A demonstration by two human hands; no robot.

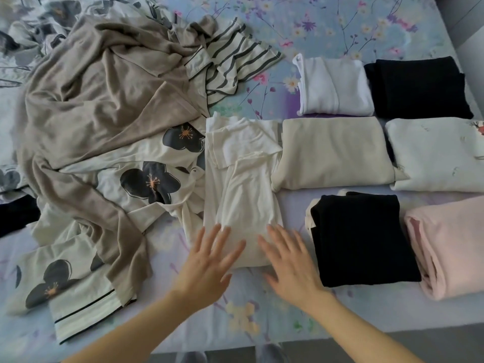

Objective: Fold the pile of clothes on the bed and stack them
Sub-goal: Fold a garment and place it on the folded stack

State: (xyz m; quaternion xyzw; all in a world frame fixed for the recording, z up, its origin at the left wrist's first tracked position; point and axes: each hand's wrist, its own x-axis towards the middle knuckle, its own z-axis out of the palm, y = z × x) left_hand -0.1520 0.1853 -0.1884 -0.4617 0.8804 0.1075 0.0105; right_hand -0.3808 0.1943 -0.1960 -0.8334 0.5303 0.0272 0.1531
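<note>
Head view: flat over the near end of the half-folded cream garment (241, 179), midway across the bed (340, 27), with left hand (207, 263) and right hand (290, 265). Fingers straight and spread, gripping nothing, possibly just hovering, since contact is hard to judge. To the left, heaped unfolded: taupe garment (104, 87), flower-print pieces (149, 179), striped top (235, 61). To the right, side by side: folded clothes (332, 153) in white, black, beige, pink.

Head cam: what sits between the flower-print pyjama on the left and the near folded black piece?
A half-folded cream top, left hand and right hand flat on its near end. Seen in the head view.
</note>
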